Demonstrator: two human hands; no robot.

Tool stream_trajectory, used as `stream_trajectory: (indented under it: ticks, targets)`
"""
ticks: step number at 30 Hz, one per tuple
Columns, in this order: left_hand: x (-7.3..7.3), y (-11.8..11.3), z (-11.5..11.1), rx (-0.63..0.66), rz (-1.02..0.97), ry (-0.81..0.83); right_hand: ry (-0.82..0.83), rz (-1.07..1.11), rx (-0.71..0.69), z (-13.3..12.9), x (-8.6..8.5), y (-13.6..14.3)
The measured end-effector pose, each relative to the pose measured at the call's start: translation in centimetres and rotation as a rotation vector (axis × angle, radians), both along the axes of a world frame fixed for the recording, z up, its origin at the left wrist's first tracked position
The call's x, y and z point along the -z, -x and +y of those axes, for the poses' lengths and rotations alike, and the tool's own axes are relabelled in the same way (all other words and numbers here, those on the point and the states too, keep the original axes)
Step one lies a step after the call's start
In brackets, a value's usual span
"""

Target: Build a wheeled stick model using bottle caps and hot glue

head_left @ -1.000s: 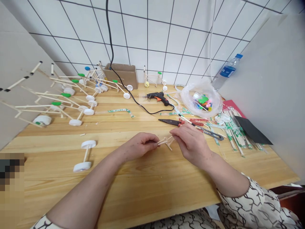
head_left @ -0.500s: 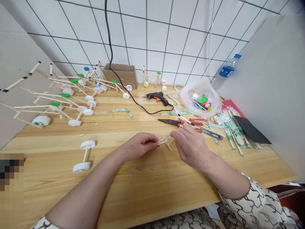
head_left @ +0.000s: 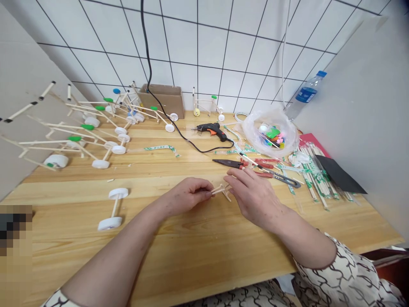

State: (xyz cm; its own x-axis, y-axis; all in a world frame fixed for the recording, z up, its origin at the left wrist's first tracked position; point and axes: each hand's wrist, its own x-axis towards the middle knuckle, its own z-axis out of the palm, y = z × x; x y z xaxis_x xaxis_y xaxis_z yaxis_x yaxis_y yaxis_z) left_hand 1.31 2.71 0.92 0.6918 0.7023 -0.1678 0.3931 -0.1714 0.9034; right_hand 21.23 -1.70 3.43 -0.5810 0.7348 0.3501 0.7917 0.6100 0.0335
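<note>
Near the middle of the wooden table, a small frame of thin wooden sticks (head_left: 226, 194) is held just above the surface. My left hand (head_left: 194, 194) pinches the left ends of its sticks between thumb and fingers. On the other side, my right hand (head_left: 251, 194) has its fingers closed around the frame's right part, which they largely hide. Beyond my right hand lie pliers (head_left: 228, 163) with red handles. To the left, a pair of white wheels on a stick axle (head_left: 115, 207) rests on the table.
Several stick models with white wheels (head_left: 100, 163) stand at the left. A black glue gun (head_left: 212, 129), a cardboard box (head_left: 166, 100) and a plastic bag of coloured pieces (head_left: 271, 134) are at the back. Wrapped sticks (head_left: 319, 179) and a bottle (head_left: 305, 94) are at the right.
My right hand's fingers have shifted slightly left and stretched out more over the frame. My left hand keeps its hold almost unmoved.
</note>
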Motion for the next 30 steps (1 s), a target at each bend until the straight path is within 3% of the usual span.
stream_trajectory:
  ticks: [6,16,24,30]
  targets:
    - [-0.1,0.0,0.1,-0.008,0.018,0.016,-0.043,-0.04,0.011,0.6,1.1,-0.2]
    - [-0.4,-0.1,-0.1,-0.025,0.016,0.045,-0.083,-0.058,0.032,0.5,0.9,-0.2]
    - [-0.2,-0.1,-0.2,-0.012,0.01,0.016,0.064,-0.019,0.053,-0.1,-0.1,0.1]
    - [-0.4,-0.2,-0.2,-0.004,0.018,0.008,0.074,0.008,0.061,-0.2,0.0,0.1]
